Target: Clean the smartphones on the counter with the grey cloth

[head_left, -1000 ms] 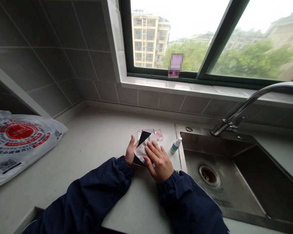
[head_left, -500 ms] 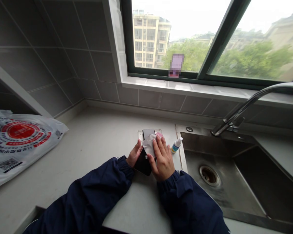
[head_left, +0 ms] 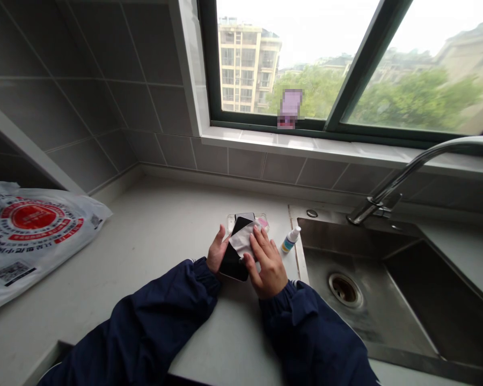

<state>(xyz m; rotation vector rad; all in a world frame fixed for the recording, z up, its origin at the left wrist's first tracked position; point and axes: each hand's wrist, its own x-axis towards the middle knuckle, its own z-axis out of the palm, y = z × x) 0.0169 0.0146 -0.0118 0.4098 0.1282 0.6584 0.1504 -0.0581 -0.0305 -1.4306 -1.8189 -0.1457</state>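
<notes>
A black smartphone (head_left: pixel 232 265) lies tilted over the counter, its dark glass side up. My left hand (head_left: pixel 216 251) grips its left edge, thumb raised, the other fingers mostly hidden beneath. With fairly straight fingers, my right hand (head_left: pixel 269 267) presses a pale grey cleaning cloth (head_left: pixel 240 239) with a zigzag edge onto the glass. Behind the phone, a clear phone case (head_left: pixel 231 219) with a pink patch shows in part, along with a flat dark-edged piece I cannot make out. A small white spray bottle (head_left: pixel 291 239) with a blue and yellow label stands right of my right hand.
On the right, a steel sink (head_left: pixel 406 300) with a drain is set into the white counter (head_left: pixel 177 214), under a curved chrome faucet (head_left: pixel 390 185). A printed plastic bag (head_left: pixel 44 230) rests at the left. Tiled wall and a window (head_left: pixel 273 64) bound the back.
The phone has shifted and turned slightly in my left hand, showing more of its upper end. The cloth has slid a little to the left and lies flatter. My left thumb has lifted.
</notes>
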